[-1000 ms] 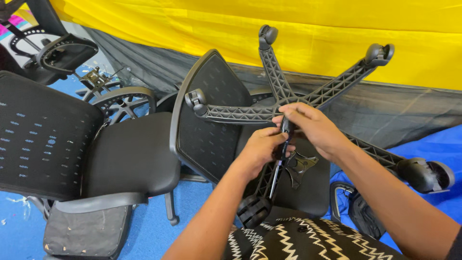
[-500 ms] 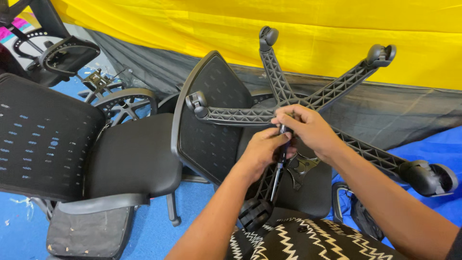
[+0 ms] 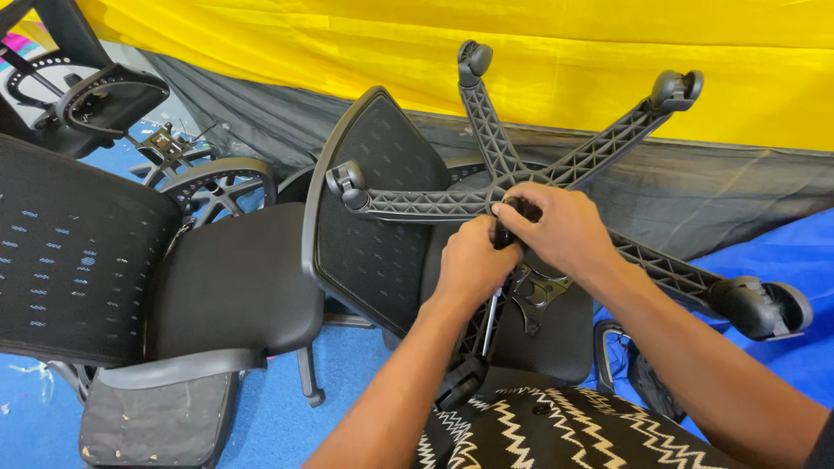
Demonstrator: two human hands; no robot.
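Note:
An office chair lies upside down in front of me, its black five-arm wheel base (image 3: 417,205) pointing up with castors at the arm ends. My left hand (image 3: 473,260) and my right hand (image 3: 560,227) both grip the black hub (image 3: 511,210) at the middle of the base, where the gas cylinder (image 3: 491,320) meets it. The cylinder's metal rod runs down below my left hand to the seat's underside plate (image 3: 539,293). The chair's mesh back (image 3: 373,217) stands behind the base.
A second black mesh chair (image 3: 130,269) stands upright at the left. More chair parts and a round base (image 3: 217,187) lie behind it. A yellow and grey tarp (image 3: 347,61) hangs across the back. The floor (image 3: 269,408) is blue. My patterned trousers (image 3: 556,434) show at the bottom.
Both hands stay clamped on the hub, shifting slightly around it. The view has shifted a little, and the base holds its place.

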